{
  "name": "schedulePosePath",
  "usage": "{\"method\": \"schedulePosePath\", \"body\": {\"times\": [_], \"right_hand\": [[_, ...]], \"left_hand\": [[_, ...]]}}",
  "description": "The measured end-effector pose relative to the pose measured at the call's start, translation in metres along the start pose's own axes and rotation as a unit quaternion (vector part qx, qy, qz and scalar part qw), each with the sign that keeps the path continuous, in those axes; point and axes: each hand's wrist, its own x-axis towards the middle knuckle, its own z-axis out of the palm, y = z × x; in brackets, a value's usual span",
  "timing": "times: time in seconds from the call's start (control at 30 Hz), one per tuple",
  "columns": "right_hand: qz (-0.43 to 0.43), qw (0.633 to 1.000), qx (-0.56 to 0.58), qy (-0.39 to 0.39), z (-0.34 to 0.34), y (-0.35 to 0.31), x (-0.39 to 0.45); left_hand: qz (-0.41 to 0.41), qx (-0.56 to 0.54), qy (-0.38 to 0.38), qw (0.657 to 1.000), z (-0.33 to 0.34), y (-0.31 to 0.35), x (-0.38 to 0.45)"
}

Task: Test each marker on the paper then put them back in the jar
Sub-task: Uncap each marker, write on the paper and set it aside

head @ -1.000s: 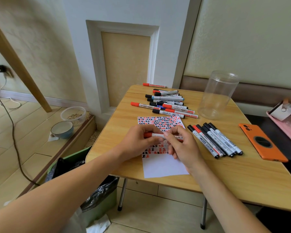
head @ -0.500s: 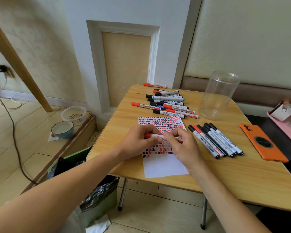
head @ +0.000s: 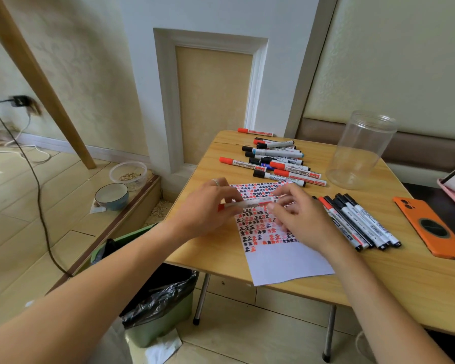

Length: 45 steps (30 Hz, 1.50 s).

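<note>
At centre frame the left hand [head: 208,206] and right hand [head: 297,214] held one red marker [head: 247,204] level between them, just above the paper [head: 281,258]. The left hand's fingers were curled round the marker's left part; a red end showed at its left edge. The right hand pinched the other end with its fingertips; motion blur hid the detail there.

The paper lay on the table [head: 378,279], its upper part covered with red and black marks, its lower part blank. A loose pile of markers [head: 276,160] lay above the paper. A neat row of markers [head: 360,222] lay right of it. The clear jar [head: 360,151] stood upright at upper right, with no markers visible inside. An orange phone [head: 431,227] lay at the right edge.
</note>
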Motion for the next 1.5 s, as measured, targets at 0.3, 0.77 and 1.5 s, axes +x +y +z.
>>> {"method": "schedulePosePath", "body": {"times": [0.3,0.77,1.5], "right_hand": [[-0.054,0.964,-0.254,-0.051,0.037,0.021,0.015],[-0.070,0.960,-0.270,-0.027,0.043,0.022,0.015],[-0.069,0.962,-0.262,-0.027,0.050,0.025,0.015]], "left_hand": [[-0.112,0.035,0.176,0.977,-0.028,-0.044,-0.022],[-0.402,0.029,-0.260,0.877,-0.018,-0.151,-0.105],[-0.189,0.016,0.067,0.979,-0.016,-0.056,-0.021]]}}
